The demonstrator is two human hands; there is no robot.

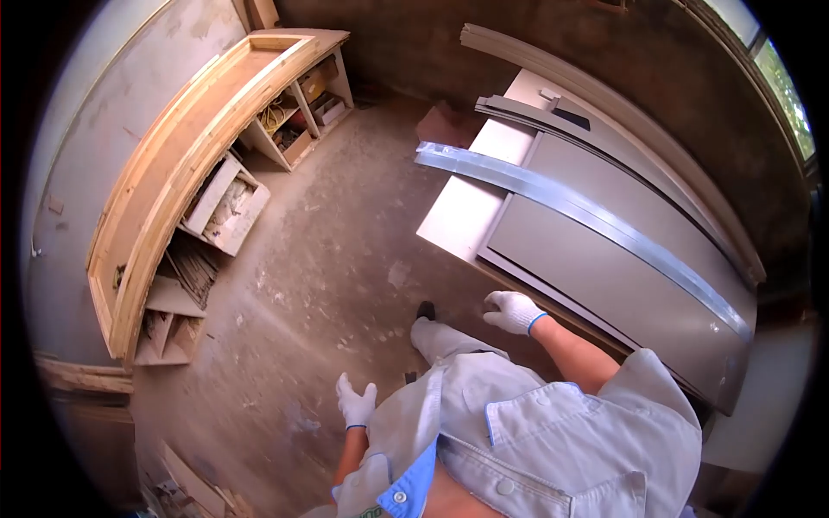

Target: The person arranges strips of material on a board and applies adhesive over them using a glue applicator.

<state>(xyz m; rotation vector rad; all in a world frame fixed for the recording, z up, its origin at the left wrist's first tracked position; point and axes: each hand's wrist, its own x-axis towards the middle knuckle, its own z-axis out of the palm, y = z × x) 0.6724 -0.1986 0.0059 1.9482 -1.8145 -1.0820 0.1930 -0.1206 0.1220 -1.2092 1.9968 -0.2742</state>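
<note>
White knit gloves with blue cuffs cover both of my hands, and both are released. My left hand (356,401) hangs low on my left side over the bare floor (332,250), thumb parted from the fingers. My right hand (515,312) is held farther forward, its fingers loosely curled, just beside the long edge of the grey panel (596,242); I cannot tell whether my forearm brushes that edge. The panel lies flat to my right, on top of a white board (462,214) whose near-white end sticks out past it. Across the panel, lengthwise, runs a shiny silvery strip (561,192), and beyond that lie a dark grey strip (509,110) and a long pale moulding (604,99). One dark shoe (426,309) shows beneath my light trouser leg (445,339). Well apart, on my left, a pale wooden bench (155,242) stands along the wall (69,173), with cluttered shelves under it, a yellow cable (272,118) coiled in one of them.
</note>
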